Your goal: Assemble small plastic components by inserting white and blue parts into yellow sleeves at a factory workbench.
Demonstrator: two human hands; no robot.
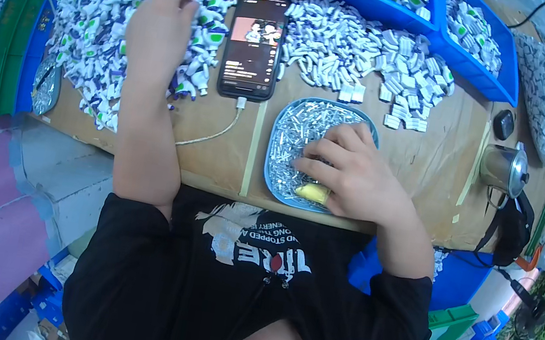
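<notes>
My left hand (162, 25) is over the big heap of small white, purple and green plastic parts (106, 20). Its fingers curl inward, and whatever lies between them is hidden. At the front of the table stands a shallow blue tray (269, 162) full of thin silvery metal pins (293, 130). My right hand (355, 173) reaches into this tray from the right, fingers bent and apart, the tips touching the pins. A yellow cover (313, 192) wraps its thumb. No pin shows clearly in its grasp.
A phone (253, 48) with a lit screen lies between the piles, a white cable (210, 132) attached. Curved white pieces (329, 46) and blocky white pieces (409, 85) lie beyond the tray. Blue bins (473, 67) stand behind. A metal cup (503, 169) sits at right.
</notes>
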